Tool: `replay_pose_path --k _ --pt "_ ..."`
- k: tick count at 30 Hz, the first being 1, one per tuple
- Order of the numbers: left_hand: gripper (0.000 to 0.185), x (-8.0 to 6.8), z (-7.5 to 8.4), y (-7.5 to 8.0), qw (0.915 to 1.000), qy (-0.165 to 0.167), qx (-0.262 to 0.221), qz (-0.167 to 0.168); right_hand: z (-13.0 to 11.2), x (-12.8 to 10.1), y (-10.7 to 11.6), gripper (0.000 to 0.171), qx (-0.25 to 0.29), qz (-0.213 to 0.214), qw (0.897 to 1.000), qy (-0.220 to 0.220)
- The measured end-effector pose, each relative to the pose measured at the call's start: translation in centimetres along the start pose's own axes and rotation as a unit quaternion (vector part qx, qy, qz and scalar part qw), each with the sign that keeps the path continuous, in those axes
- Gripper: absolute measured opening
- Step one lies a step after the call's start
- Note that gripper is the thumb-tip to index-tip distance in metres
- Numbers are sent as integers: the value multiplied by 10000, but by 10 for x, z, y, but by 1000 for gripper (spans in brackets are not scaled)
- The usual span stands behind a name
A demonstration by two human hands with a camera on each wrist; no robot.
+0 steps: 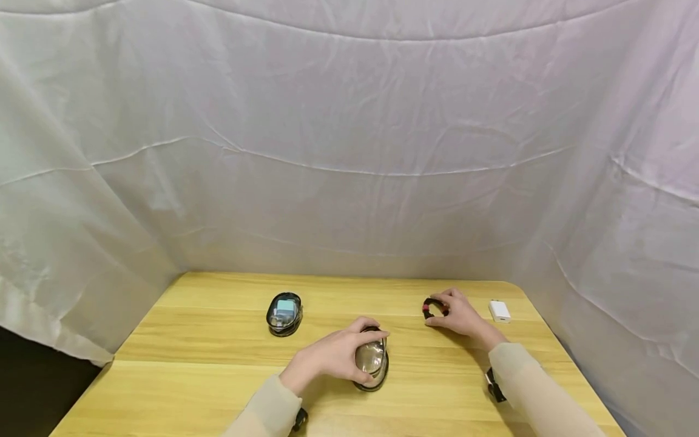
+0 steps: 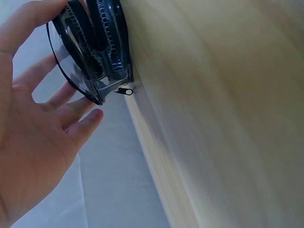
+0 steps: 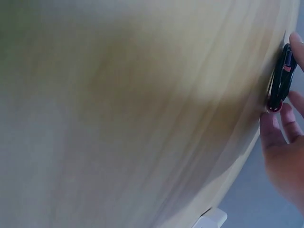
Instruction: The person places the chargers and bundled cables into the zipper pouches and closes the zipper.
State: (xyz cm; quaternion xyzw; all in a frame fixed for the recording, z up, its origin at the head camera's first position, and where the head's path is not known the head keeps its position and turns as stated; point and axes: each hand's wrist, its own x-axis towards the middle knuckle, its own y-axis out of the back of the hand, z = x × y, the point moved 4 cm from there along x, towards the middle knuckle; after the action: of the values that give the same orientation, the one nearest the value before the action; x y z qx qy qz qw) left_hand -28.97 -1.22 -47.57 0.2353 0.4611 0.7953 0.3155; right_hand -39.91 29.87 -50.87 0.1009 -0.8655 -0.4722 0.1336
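My left hand (image 1: 341, 353) grips a clear zip pouch (image 1: 371, 358) with black edging, thumb on one side and fingers on the other. In the left wrist view, the pouch (image 2: 92, 47) shows its dark zip teeth and a small zip pull (image 2: 125, 91). Over to the right, my right hand (image 1: 459, 315) holds a black ring-shaped coil (image 1: 427, 308) with red bands between thumb and fingers, at the tabletop. The right wrist view has this coil (image 3: 280, 78) edge-on, with fingers (image 3: 271, 130) at its end; whether it is a cable I cannot tell.
A second clear pouch (image 1: 284, 314) with black edging lies at the back left, a light-blue item and other small things inside. A white charger plug (image 1: 499, 311) lies right of my right hand. Pale cloth (image 1: 349, 212) hangs behind and beside the wooden table (image 1: 207, 340).
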Motion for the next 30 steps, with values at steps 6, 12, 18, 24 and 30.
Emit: replay_pose_path --k 6,12,18,24,30 --pt "88 -2 -1 2 9992 8 -376 104 -13 -4 1 76 228 -184 9996 -31" --pt "86 -4 -6 1 9976 46 -677 131 -23 -9 -5 75 182 -294 9994 -48" --pt "83 -5 -10 1 9953 169 -937 158 -34 -15 -12 73 544 -313 9980 -107" --pt "77 -6 -10 3 9950 183 -962 218 -50 -25 -15 73 1045 -244 9936 -343" --pt "76 -6 -9 3 9946 181 -999 214 -66 -34 -14 71 1251 -43 9916 -340"
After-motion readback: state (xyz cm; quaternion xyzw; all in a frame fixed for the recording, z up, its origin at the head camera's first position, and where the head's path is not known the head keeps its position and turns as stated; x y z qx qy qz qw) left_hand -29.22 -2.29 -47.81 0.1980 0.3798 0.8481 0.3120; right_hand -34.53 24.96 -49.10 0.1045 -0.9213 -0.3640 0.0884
